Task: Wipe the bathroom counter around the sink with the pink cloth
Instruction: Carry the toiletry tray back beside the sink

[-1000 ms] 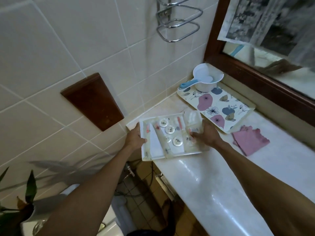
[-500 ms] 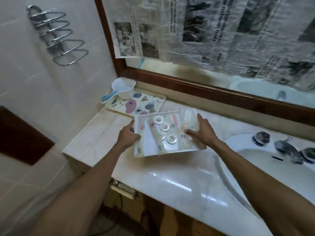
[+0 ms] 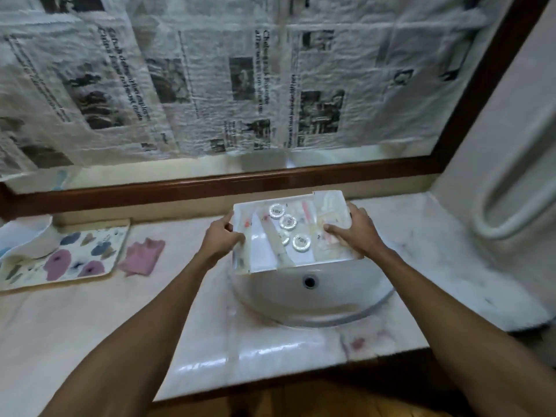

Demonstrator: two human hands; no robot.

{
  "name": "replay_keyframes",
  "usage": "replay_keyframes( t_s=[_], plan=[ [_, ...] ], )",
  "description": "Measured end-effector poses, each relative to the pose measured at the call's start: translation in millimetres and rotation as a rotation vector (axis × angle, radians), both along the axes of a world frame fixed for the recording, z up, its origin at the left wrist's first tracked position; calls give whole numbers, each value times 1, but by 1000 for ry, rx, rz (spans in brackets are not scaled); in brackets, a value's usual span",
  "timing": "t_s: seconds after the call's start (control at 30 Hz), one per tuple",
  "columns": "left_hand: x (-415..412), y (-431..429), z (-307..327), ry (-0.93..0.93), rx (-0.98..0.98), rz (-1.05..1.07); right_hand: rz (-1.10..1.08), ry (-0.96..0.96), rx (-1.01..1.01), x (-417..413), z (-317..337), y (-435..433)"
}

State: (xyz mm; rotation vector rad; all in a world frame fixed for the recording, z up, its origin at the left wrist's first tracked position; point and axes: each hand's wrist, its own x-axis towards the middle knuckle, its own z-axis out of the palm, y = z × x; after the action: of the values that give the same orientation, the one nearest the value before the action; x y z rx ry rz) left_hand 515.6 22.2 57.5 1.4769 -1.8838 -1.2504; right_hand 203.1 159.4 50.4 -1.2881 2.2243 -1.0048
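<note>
1. Pink cloth (image 3: 142, 256) lies crumpled on the marble counter (image 3: 75, 326), left of the sink (image 3: 313, 299) and just beside the right edge of the flowered tray (image 3: 60, 260); neither hand touches it.
2. Both hands hold a clear tray of toiletries (image 3: 293, 233) above the back half of the basin. The left hand (image 3: 221, 240) grips its left edge, fingers curled round the rim; the right hand (image 3: 356, 233) clasps the right side, thumb lying over the contents.
3. Inside the tray are round white lids, a tube and some packets; finer detail is blurred.
4. Open counter runs wide to the left front of the basin and in a narrower strip along the front edge, where a reddish stain (image 3: 356, 343) shows. To the right a bare stretch of marble reaches the side wall.
5. Behind, the counter ends at the dark wooden mirror frame (image 3: 210, 188); newspaper sheets (image 3: 240, 76) cover most of the glass. The tray's far edge sits close to that frame.
6. Half a second ago the tray of toiletries was left of the sink, near the flowered tray; it now hangs over the basin, and the view has swung right so the taps are hidden behind it. A second ago it was held at the counter's left end, by the tiled wall.
7. The cloth has kept its place beside the flowered tray.
</note>
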Motion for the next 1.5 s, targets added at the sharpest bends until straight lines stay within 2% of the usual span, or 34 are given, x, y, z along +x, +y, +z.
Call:
replay_keyframes(
  t_s=[0.3,0.57,0.87,1.0,1.2,1.33,1.5],
  plan=[
    [-148,5,-6,33,-1,-152,-282,-75,1,-107,-16,68],
    [-250,-29,-25,115,35,-241,-417,-112,40,-186,-24,65],
    [-349,-45,-55,62,56,-319,-518,-183,113,-264,-54,67],
    [-397,-48,-71,20,41,-335,-523,-201,130,-313,-77,62],
    [-463,-50,-103,-81,91,-234,-455,-213,207,-392,-105,39],
    [-489,-49,-127,-142,133,-178,-360,-151,317,-421,-113,20],
    [-500,-63,-155,-209,147,-168,-216,-178,413,-440,-121,-1]
  ],
)
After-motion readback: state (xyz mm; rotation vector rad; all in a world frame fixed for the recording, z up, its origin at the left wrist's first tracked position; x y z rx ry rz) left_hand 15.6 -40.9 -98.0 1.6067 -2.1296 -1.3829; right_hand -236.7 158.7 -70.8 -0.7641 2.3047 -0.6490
